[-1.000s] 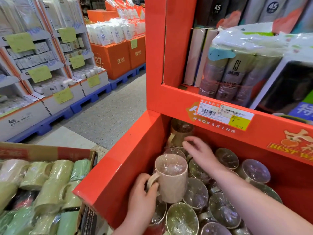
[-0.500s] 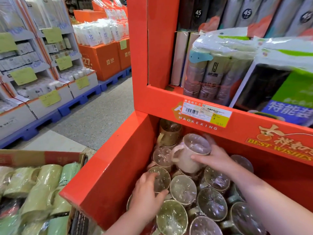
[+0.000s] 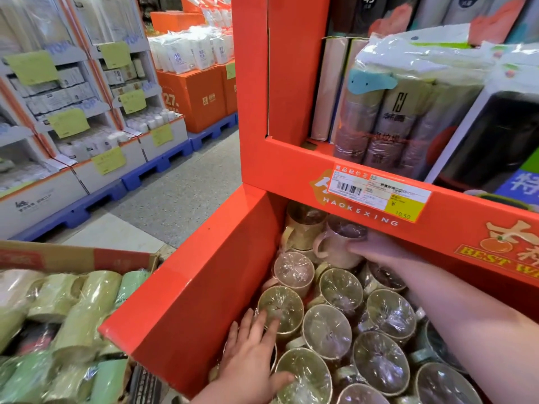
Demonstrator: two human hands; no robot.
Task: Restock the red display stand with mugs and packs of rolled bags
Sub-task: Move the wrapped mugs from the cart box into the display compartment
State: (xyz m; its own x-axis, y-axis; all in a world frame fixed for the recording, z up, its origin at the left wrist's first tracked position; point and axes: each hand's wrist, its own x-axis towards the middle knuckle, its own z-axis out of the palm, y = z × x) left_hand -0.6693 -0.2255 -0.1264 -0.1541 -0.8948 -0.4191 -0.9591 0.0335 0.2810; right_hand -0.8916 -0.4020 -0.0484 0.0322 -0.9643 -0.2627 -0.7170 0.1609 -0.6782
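My left hand [image 3: 250, 357] lay nearest, its fingers straight and spread, touching two green mugs [image 3: 281, 312] in the lower bin of the red display stand [image 3: 189, 301]. At least ten wrapped mugs [image 3: 379, 363] stood upright there. Farther back, under the shelf [image 3: 291, 167], my right hand [image 3: 379, 249] gripped one pink mug [image 3: 335, 246] beside one brown mug [image 3: 303, 228]. On the shelf above, two packs of rolled bags [image 3: 393, 118] stood in front.

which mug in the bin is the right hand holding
The pale pink mug at the back of the bin, under the shelf lip: the only one the right hand grips.
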